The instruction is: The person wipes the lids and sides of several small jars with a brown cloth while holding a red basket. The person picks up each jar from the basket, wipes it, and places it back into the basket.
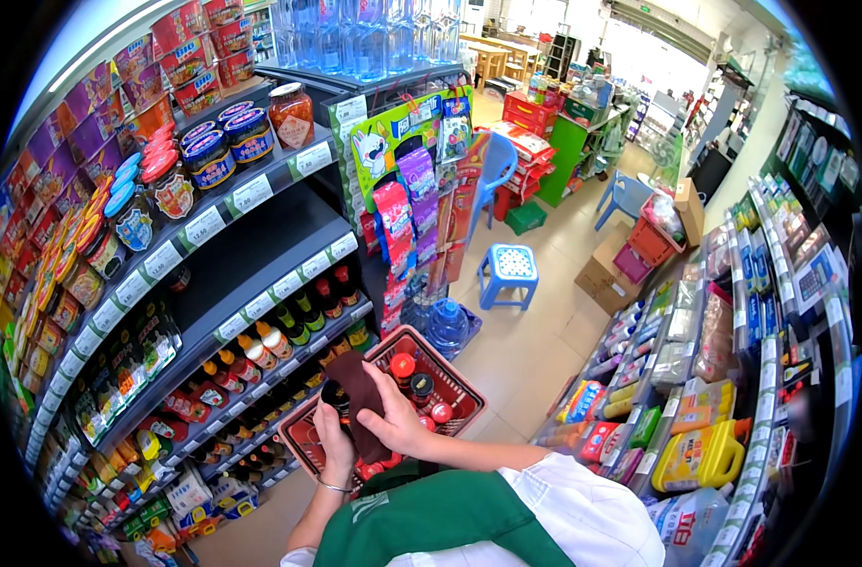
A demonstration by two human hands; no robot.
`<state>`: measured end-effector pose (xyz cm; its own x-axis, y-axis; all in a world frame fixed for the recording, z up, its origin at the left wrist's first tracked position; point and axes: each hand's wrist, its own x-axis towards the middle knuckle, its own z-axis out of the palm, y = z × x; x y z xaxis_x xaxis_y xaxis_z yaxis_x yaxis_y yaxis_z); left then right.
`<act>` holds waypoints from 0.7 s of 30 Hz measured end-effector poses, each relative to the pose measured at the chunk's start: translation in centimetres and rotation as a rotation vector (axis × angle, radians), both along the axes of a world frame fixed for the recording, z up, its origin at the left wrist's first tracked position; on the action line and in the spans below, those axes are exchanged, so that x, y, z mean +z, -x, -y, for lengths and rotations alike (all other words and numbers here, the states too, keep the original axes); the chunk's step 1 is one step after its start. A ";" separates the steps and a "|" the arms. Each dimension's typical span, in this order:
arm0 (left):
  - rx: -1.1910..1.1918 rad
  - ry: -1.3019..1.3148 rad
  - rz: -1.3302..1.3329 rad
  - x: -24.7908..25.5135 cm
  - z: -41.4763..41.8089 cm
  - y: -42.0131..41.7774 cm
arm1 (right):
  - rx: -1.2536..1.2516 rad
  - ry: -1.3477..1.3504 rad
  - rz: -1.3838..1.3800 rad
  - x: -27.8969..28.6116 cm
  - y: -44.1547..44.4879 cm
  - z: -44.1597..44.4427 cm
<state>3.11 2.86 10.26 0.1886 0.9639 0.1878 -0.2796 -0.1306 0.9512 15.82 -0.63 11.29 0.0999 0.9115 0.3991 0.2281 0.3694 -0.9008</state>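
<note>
Above a red plastic shopping basket (471, 409), my left hand (334, 438) is closed around a dark jar (334, 397), mostly hidden by my fingers and the cloth. My right hand (395, 414) grips a dark brown cloth (356, 383) and presses it against the jar's side. Inside the basket stand a red-lidded jar (402, 367) and a black-lidded jar (422, 387), with several more red lids around them. My forearms cover part of the basket's near side.
On my left, a shelf unit (261, 184) holds jars, sauce bottles (271, 340) and noodle cups (190, 64); one shelf board (261, 248) is largely bare. A blue stool (509, 273) and a water jug (447, 327) stand ahead. Shelves with a yellow detergent jug (697, 457) line the right.
</note>
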 end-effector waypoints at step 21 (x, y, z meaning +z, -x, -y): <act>0.002 0.239 0.106 -2.5 1.7 -1.3 | -0.022 0.365 -0.751 -5.2 -0.3 -1.7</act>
<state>4.41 1.18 7.75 0.1781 0.9837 -0.0263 -0.3793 0.0932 0.9206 16.08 1.09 6.12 0.2404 0.9654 -0.1009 -0.4776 0.0271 -0.8782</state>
